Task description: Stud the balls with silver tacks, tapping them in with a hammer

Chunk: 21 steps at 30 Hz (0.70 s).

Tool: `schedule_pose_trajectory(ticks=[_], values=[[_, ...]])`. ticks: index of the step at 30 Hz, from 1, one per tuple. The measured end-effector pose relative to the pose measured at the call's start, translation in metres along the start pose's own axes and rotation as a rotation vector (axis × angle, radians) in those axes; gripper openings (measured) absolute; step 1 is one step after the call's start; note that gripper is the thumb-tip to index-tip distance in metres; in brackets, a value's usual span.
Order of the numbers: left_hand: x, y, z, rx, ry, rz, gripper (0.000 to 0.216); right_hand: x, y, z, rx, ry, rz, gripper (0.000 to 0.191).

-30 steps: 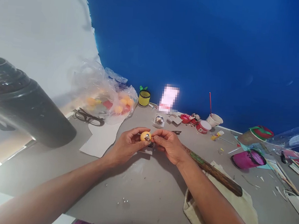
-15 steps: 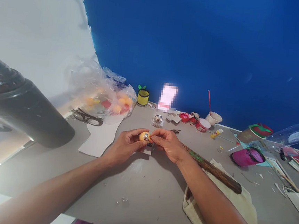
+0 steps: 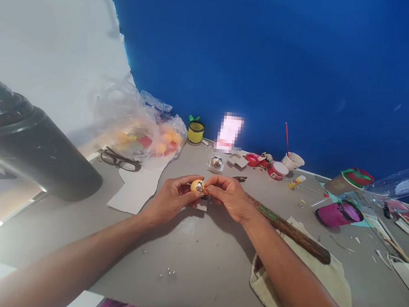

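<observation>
Fingers of the bare left hand close around a small, round, yellow-orange ball with shiny silver pieces on it, held over the middle of the flat gray table. The right hand has its thumb and index fingertips drawn together at the ball's right edge; whether they grip anything, I cannot tell. Beyond the 2 hands sits a shiny silver dome; tiny silver bits lie on the near side.
</observation>
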<state>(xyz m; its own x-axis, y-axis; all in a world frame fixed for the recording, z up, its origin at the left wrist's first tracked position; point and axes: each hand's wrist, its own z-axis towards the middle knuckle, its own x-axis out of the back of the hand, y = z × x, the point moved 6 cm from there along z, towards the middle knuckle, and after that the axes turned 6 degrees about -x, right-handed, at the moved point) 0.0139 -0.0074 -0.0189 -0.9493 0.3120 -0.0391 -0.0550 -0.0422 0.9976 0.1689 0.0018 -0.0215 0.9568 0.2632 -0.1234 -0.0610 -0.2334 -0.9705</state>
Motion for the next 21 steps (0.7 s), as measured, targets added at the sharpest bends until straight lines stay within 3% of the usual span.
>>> schedule_pose_trajectory(ticks=[14, 21], values=[[0.0046, -0.0061, 0.0004, -0.006, 0.054, -0.008, 0.047, -0.0036, -0.001, 0.0001, 0.08, 0.021, -0.032, 0.032], [0.0068, -0.0065, -0.006, -0.082, 0.155, 0.052, 0.046, -0.0066, -0.0041, -0.0033, 0.154, 0.081, -0.156, 0.015]])
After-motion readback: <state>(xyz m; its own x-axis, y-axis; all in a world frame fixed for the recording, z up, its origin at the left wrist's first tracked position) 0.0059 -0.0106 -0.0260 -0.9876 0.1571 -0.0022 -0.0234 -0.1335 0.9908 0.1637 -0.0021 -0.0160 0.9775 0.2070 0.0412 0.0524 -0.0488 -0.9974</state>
